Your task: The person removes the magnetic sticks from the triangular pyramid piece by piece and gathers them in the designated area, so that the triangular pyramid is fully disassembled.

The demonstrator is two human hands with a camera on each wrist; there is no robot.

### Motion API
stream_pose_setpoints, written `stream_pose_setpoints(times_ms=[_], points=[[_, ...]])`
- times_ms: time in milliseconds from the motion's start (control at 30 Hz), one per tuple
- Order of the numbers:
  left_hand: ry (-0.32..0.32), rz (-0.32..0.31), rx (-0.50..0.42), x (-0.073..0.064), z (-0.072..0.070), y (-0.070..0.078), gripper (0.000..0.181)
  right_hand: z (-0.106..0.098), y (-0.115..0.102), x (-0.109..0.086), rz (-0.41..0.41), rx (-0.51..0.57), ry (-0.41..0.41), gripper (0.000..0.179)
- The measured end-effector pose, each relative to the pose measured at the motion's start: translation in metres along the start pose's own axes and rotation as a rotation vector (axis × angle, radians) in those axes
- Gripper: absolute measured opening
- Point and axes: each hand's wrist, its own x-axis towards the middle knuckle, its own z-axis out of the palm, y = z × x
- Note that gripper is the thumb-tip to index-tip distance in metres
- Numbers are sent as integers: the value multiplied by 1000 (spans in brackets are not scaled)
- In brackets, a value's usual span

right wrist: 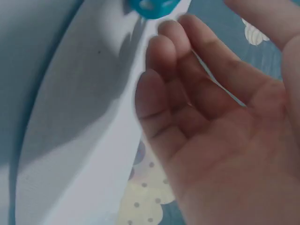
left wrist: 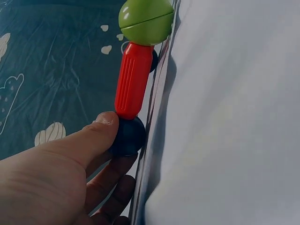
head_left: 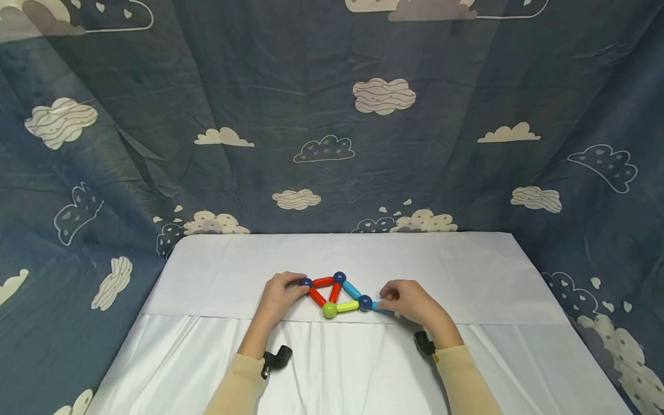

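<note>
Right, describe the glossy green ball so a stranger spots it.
Against the white cloth in the head view is a frame of coloured rods and balls. At its lowest corner, two red rods and one yellow-green rod meet at the glossy green ball; the other balls are dark blue.

Head view forward, downward; wrist views close (green ball (head_left: 329, 310) common to head, left).

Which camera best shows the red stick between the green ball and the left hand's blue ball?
The left wrist view: the red stick is whole, close, its grooves clear. The head view shows it small; the right wrist view doesn't show it.
</note>
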Motion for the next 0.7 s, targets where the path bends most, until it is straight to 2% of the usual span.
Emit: stream_pose_setpoints(times_ms=[200, 367, 533, 700], points=[[-27, 7, 16, -2, 9, 4, 32, 0, -5, 3, -68, 40, 132, 30], [-65, 22, 5, -6, 17, 10, 31, 6, -12, 3, -122, 78, 188, 36], [-97, 59, 0, -10, 27, 19, 31, 13, -14, 5, -172, 97, 211, 43], [-135, 80, 19, -13, 36, 27, 32, 18, -17, 6, -172, 118, 182, 46]])
